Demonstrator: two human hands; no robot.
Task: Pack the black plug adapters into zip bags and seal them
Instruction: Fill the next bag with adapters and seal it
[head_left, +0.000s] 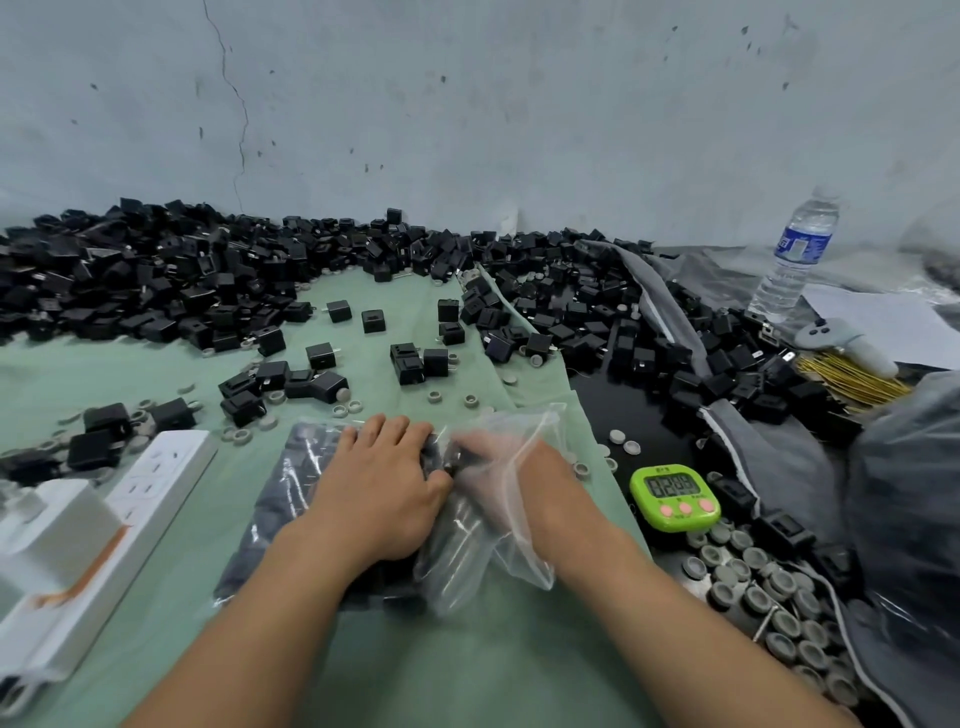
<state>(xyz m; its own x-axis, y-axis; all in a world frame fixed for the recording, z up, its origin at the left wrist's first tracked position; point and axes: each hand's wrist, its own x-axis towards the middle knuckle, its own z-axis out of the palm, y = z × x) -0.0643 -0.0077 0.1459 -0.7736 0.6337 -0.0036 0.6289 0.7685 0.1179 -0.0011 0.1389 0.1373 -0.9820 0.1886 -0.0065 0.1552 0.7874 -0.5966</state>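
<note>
Bench (457, 670): left hand (384, 483) flat, fingers straight, pressing a filled zip bag (306, 441) of black adapters (270, 525); right hand (501, 467) inside a clear bag (467, 569), blurred, grip cannot be told.

Soft, even, cool light, moderately bright; shadows faint. Motion blur on right hand (493, 462), just right of centre. White glare streaks on bag (519, 561). Fisheye bends wall (519, 130) base; edges at 3 and 9 o'clock stretched, soft.
</note>
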